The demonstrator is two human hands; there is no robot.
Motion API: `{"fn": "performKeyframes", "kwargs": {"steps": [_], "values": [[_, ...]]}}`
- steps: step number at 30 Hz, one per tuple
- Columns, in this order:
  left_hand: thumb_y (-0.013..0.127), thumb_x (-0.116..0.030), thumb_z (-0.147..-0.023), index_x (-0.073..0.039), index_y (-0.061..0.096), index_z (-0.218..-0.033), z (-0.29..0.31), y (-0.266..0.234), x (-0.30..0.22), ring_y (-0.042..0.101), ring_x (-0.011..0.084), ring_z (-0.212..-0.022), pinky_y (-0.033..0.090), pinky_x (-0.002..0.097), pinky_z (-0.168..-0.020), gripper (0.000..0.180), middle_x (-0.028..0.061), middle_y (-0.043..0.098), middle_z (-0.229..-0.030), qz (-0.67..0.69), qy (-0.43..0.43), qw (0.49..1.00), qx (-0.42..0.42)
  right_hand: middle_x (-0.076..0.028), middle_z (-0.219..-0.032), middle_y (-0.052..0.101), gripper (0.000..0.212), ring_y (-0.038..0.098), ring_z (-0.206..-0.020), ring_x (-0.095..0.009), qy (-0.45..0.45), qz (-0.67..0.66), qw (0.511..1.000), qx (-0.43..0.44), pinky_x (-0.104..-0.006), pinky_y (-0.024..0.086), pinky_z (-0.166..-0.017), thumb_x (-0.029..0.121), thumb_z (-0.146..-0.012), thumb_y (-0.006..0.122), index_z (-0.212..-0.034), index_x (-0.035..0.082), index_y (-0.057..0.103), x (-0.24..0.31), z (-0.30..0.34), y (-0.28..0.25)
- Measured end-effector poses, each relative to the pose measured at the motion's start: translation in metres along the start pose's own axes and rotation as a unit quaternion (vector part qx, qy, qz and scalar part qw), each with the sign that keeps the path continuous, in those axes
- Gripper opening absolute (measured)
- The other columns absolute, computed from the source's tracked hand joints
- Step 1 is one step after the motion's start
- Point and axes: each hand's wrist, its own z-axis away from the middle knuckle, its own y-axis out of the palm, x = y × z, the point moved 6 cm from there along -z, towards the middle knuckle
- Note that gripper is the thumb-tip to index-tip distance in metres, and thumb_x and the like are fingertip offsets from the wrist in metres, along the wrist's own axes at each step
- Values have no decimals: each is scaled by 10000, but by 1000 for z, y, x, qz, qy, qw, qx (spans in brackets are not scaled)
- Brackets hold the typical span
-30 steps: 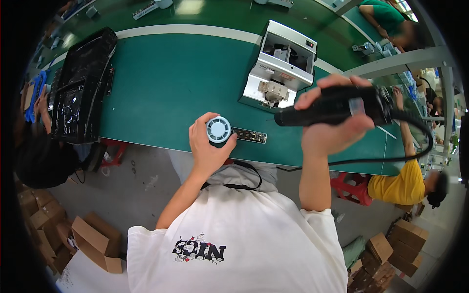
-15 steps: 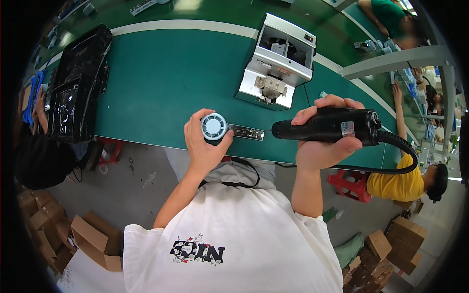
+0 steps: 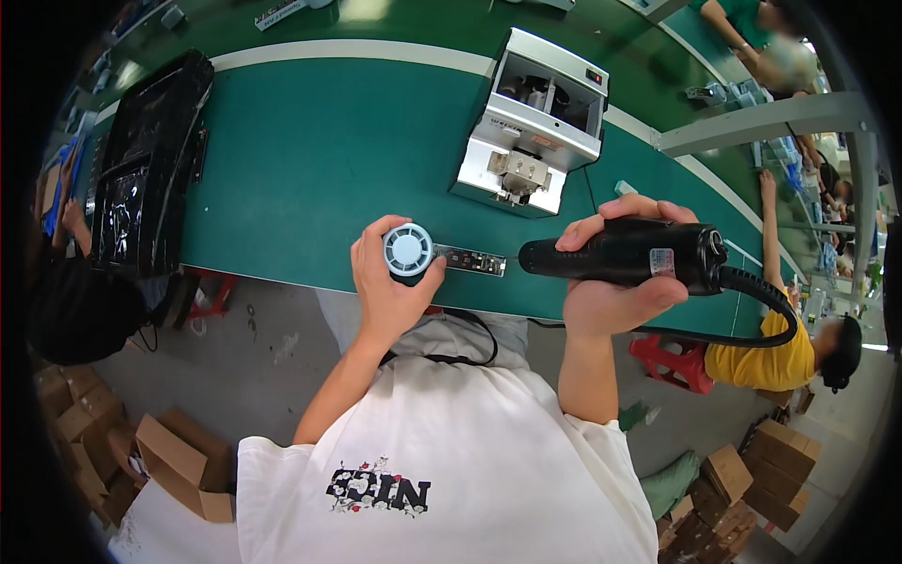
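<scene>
R hand (image 3: 611,296) w/ black driver (image 3: 625,254) (red-white label (image 3: 661,262)).

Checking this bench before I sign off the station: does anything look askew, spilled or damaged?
Nothing stands out. The left hand holds a round white part beside a narrow dark strip at the near edge of the green table. The right hand grips a black corded tool. The grey machine sits upright; no spills show.

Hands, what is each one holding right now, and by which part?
The right hand wraps the middle of the barrel of a black corded power screwdriver. The left hand holds a small round white fan by its rim.
</scene>
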Motion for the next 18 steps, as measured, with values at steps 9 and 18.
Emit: {"fn": "performKeyframes", "kwargs": {"steps": [9,18], "values": [[803,-168,-677,-67,553,-1144,-1,0,2,543,285,-1005,395,408,-914,539,73,609,-1065,-12,-12,1000,2,-156,-866,571,846,596,-513,-224,7,-5,1000,8,-330,518,-452,780,-823,531,-1205,40,382,-4,6,6],[805,-170,-680,-74,557,-1141,0,-1,1,561,274,-984,392,400,-917,533,75,618,-1062,-14,7,1000,-6,-139,-832,575,848,587,-508,-208,23,-19,999,-16,-317,502,-446,787,-821,526,-1199,42,383,-11,7,0]]}}
